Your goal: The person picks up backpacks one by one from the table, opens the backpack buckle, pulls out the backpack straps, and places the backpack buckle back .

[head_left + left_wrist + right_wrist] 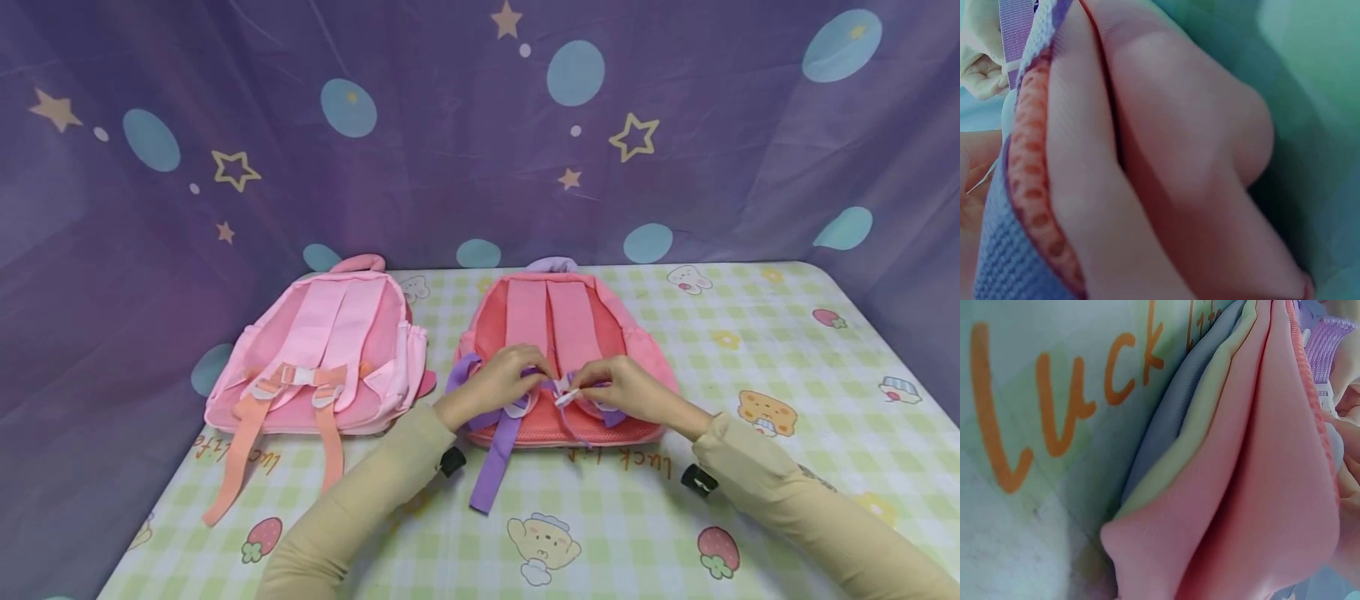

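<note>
A coral-pink backpack (652,358) lies with its shoulder straps facing up, centre of the head view. Over its lower part, both hands meet at a small white plastic buckle (567,398) on purple webbing. The left hand (504,379) pinches the buckle's left side by the purple strap. From the other side, the right hand (628,390) pinches it between thumb and fingertips. One loose purple strap end (497,467) hangs over the bag's bottom edge. The right wrist view shows purple webbing (1327,347) and the pink side of the bag (1285,487); fingers are partly cut off there.
To the left lies a light pink backpack (382,375), its orange chest strap (274,377) joined by a white buckle (298,376). A green checked cloth (622,533) covers the table. Behind it hangs a purple curtain (450,167) with stars and dots.
</note>
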Action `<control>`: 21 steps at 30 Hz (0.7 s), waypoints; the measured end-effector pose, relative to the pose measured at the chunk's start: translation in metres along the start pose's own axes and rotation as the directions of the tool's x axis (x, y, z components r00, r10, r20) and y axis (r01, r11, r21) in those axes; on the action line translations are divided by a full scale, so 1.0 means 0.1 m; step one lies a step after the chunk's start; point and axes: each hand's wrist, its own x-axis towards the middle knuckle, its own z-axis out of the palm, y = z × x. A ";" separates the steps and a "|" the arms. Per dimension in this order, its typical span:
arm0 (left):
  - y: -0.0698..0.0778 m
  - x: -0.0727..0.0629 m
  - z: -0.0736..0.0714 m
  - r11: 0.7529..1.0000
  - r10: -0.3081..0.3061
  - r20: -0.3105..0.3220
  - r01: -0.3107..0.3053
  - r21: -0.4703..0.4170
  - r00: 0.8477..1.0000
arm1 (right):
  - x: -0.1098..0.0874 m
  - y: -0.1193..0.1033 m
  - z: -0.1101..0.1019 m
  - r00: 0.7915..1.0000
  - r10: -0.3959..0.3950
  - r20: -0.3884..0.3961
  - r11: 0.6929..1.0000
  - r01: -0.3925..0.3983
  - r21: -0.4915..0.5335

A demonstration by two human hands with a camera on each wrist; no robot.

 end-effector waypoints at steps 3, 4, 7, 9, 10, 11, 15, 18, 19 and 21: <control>0.00 0.00 -0.01 1.000 0.004 -0.013 -0.003 0.010 1.000 | 0.00 0.00 0.00 1.000 -0.001 0.004 1.000 0.001 0.000; 0.00 -0.01 -0.01 1.000 0.002 -0.017 -0.002 0.012 1.000 | 0.00 0.00 0.00 1.000 -0.002 0.004 1.000 0.002 -0.001; 0.01 -0.01 -0.02 1.000 -0.004 -0.027 0.004 0.016 1.000 | 0.00 0.00 0.00 1.000 0.001 0.006 1.000 -0.001 0.004; 0.01 -0.02 -0.03 1.000 -0.010 -0.034 0.011 0.008 0.999 | 0.00 0.00 0.00 1.000 0.002 0.009 1.000 -0.002 0.009; 0.01 -0.02 -0.03 1.000 -0.015 -0.036 0.015 0.004 0.999 | 0.00 0.00 0.00 1.000 0.002 0.011 1.000 -0.002 0.012; 0.01 -0.02 -0.03 1.000 -0.018 -0.039 0.018 0.001 0.999 | -0.01 0.00 0.00 1.000 0.003 0.014 1.000 -0.003 0.015; -0.02 -0.03 -0.03 1.000 -0.024 -0.044 0.024 -0.012 0.999 | -0.01 0.00 -0.01 1.000 0.008 0.030 1.000 -0.008 0.022; -0.03 -0.03 -0.04 0.999 -0.030 -0.035 0.029 -0.013 0.999 | -0.02 0.00 -0.01 0.999 0.017 0.042 0.999 -0.018 0.026; -0.03 -0.03 -0.03 0.999 -0.032 -0.032 0.032 -0.010 0.999 | -0.02 0.00 -0.02 0.999 0.019 0.045 0.999 -0.020 0.027; -0.04 -0.03 -0.03 0.999 -0.032 -0.027 0.032 -0.008 0.999 | -0.02 0.00 -0.02 0.999 0.016 0.049 1.000 -0.017 0.026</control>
